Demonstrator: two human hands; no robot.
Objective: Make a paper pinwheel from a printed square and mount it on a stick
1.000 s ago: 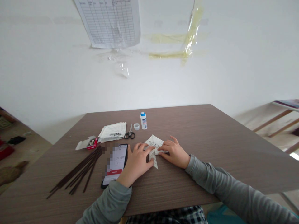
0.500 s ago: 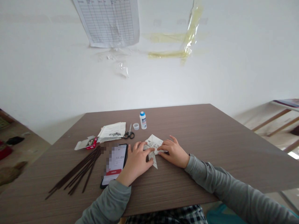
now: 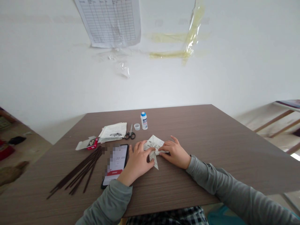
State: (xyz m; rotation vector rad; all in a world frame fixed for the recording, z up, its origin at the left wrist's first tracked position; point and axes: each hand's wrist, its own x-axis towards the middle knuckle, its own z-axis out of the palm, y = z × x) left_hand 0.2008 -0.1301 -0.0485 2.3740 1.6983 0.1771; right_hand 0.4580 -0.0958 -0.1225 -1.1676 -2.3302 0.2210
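Note:
A piece of printed paper folded like a pinwheel [image 3: 155,141] lies on the table between my two hands, its pointed corners spread out around a gathered middle. From the left, my left hand [image 3: 138,158] pinches its near-left part, thumb and forefinger beside the centre. My right hand [image 3: 176,153] grips the right side with thumb and forefinger close to the middle, the other fingers lifted. My fingers partly hide the folds at the centre. Just left of my left hand lies a phone [image 3: 119,161] with a timer on its screen.
Brown thin sticks [image 3: 81,170] fan out at the left. Behind them are an open red box [image 3: 93,143] of small metal pieces, a stack of printed paper [image 3: 113,129], scissors [image 3: 130,133], a small clear cup [image 3: 137,127] and a blue-capped white bottle [image 3: 144,122]. A wall [image 3: 164,84] rises behind the table.
Both hands keep their hold on the paper pinwheel with almost no movement. The whole view has shifted very slightly.

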